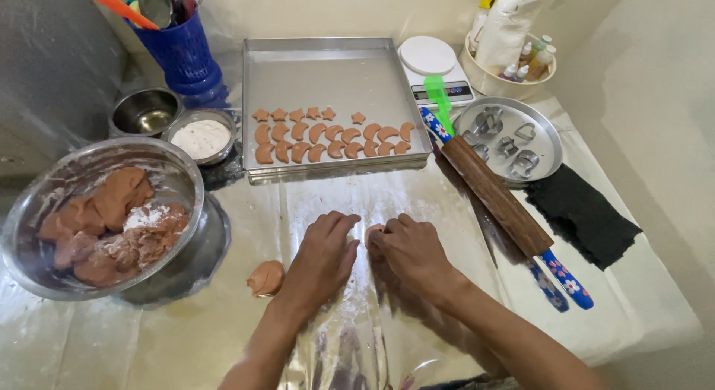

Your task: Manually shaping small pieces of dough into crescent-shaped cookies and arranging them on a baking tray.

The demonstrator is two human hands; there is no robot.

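Your left hand (322, 257) and right hand (411, 250) meet on the plastic sheet (417, 204), fingers curled in around a small dough piece (374, 231) that barely peeks between them. It looks lightly pinched from both sides, though most of it is hidden. Keep the pressure even and gentle so the shape stays clean. The tray (328, 70) with cut shapes (328, 137) sits just beyond; a spare lump (266, 277) lies near your left wrist.
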